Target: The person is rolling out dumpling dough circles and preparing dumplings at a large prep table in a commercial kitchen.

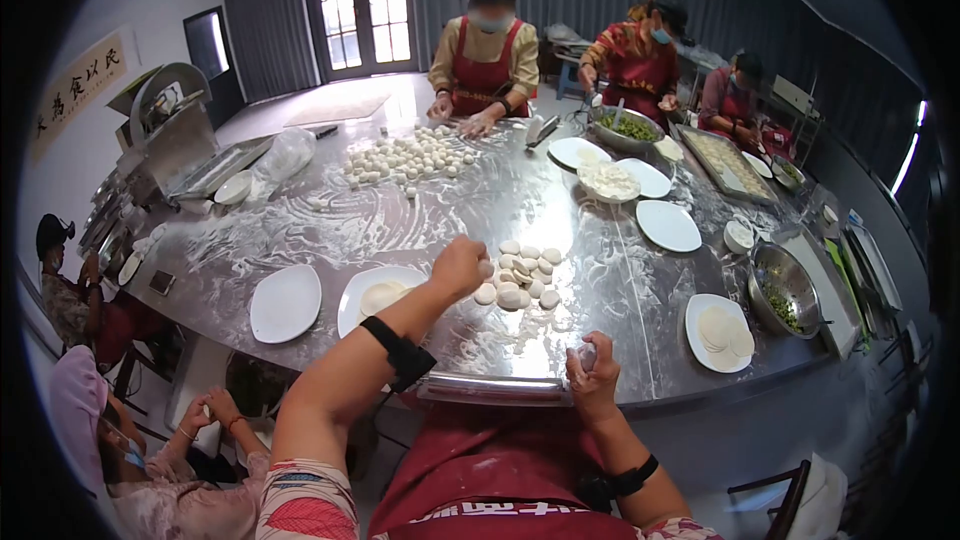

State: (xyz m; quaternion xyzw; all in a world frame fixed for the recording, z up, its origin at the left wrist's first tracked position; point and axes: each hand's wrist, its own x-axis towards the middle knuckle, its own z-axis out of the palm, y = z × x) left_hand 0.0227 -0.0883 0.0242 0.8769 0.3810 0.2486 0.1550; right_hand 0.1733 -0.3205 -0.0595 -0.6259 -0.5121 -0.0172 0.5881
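Observation:
My left hand (459,268) is closed over the steel table, its fingertips on a pale dough piece (486,268) at the left edge of a pile of flattened dough rounds (519,277). Near the table's front edge, my right hand (594,372) is closed around a small pale object that I cannot make out. Behind my left forearm is a white plate (349,312) with thin dough wrappers (382,297), partly covered by the arm. Another white plate (286,304) lies to its left.
Floury steel table (330,230). Many dough balls (410,158) lie at the back, by a co-worker (484,60). On the right are a plate of wrappers (719,332), a steel bowl of green filling (785,290) and a white plate (668,226). Another person (190,480) sits at lower left.

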